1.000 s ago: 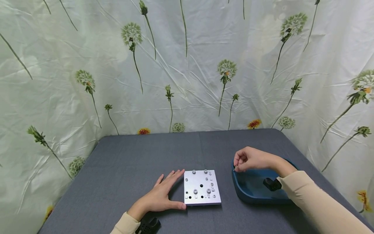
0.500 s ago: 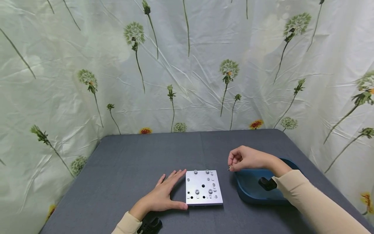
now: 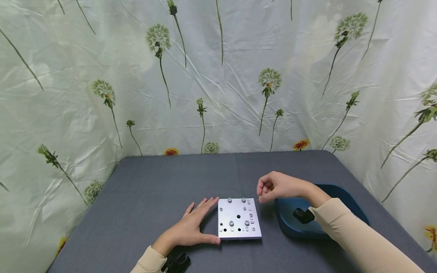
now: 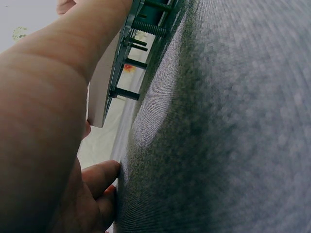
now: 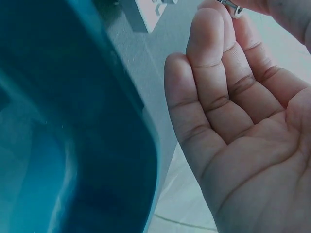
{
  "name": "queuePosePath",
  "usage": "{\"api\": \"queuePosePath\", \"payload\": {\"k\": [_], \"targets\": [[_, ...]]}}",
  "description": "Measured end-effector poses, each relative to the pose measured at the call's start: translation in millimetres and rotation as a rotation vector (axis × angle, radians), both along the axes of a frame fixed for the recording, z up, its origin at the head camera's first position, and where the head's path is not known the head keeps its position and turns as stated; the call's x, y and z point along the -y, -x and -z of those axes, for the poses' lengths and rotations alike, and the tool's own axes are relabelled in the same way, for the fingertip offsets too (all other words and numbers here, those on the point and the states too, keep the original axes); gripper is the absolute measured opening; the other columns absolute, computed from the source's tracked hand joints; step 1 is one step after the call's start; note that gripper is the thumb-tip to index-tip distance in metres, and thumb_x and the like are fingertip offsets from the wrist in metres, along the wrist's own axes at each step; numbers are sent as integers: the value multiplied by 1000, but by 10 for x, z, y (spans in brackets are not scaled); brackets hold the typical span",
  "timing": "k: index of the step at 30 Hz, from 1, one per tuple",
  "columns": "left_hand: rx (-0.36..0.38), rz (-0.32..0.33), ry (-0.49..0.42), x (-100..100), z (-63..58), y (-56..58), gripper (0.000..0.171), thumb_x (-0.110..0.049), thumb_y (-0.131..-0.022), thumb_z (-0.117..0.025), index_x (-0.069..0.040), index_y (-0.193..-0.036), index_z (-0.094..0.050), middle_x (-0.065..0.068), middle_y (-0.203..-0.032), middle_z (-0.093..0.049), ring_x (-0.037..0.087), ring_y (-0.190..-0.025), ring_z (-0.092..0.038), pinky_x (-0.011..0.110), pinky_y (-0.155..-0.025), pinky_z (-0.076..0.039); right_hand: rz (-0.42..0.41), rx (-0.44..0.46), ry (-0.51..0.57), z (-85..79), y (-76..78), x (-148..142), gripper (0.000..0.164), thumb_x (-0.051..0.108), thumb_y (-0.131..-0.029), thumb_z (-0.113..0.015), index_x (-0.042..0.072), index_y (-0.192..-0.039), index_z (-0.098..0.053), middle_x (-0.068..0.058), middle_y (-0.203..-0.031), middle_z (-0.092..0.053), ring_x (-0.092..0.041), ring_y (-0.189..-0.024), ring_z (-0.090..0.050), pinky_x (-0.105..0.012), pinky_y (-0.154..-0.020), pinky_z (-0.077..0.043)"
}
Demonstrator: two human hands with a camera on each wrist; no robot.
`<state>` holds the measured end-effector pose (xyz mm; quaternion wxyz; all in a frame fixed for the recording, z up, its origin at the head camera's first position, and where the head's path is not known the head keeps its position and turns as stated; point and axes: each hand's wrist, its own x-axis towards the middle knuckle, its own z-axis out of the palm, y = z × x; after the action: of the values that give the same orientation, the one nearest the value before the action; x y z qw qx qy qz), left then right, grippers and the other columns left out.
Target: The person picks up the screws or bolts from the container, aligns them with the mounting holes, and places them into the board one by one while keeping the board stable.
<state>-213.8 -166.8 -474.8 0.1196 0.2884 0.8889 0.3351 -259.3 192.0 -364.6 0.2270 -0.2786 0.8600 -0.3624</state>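
Note:
A square silver metal plate (image 3: pixel 227 212) with holes and several screws in its top lies in the middle of the table. My left hand (image 3: pixel 189 230) rests at its left side, fingers straight and spread, index fingertip at the far corner and thumb at the near one. Threaded screw shanks (image 4: pixel 127 93) stick out below the plate in the left wrist view. Right of the plate's far corner, above the table, my right hand (image 3: pixel 280 186) pinches a small metal screw (image 5: pixel 237 10) between thumb and fingertips. Its head shows in the right wrist view; the rest is mostly hidden.
A blue open tray (image 3: pixel 286 226) stands right of the plate, under my right forearm; what lies inside is mostly hidden. The grey cloth-covered table (image 3: pixel 164 182) ends at a white flower-printed curtain (image 3: pixel 232 113) behind and at the sides.
My right hand has moved left from over the tray's rim toward the plate, carrying the screw. My left hand and the plate have stayed together; the head view has shifted slightly.

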Motion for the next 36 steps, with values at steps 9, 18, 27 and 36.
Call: {"api": "queuePosePath", "payload": {"k": [9,18,27,36], "targets": [[4,-6,3,-8,-13,-1,118,-62,-81,-89,-28,-173,-25,9,-179,-27,39,-168,-18,77,-128,-1,-60,1,22,42,-5,199,15,16,-92,-81,5,-98,-73,3,-80,-68,-7,-69,-55,-21,-62,-45],[3,-5,5,-14,-25,-9,117,-61,-81,-89,-28,-173,-25,10,-179,-27,40,-168,-19,78,-128,-2,-68,21,10,96,-55,380,14,14,-91,-84,7,-97,-74,4,-78,-64,-9,-71,-54,-20,-63,-44],[16,-15,11,-2,0,-5,118,-64,-80,-88,-29,-173,-24,9,-179,-28,39,-168,-18,77,-128,0,-86,56,13,189,-71,497,12,12,-91,-83,7,-96,-73,5,-78,-63,-9,-71,-55,-20,-63,-45],[18,-8,4,1,0,0,117,-63,-81,-88,-29,-173,-24,10,-179,-28,40,-168,-18,77,-128,-1,-78,48,-13,240,-93,582,13,12,-91,-84,8,-95,-73,5,-78,-63,-9,-71,-55,-21,-65,-45]]}}
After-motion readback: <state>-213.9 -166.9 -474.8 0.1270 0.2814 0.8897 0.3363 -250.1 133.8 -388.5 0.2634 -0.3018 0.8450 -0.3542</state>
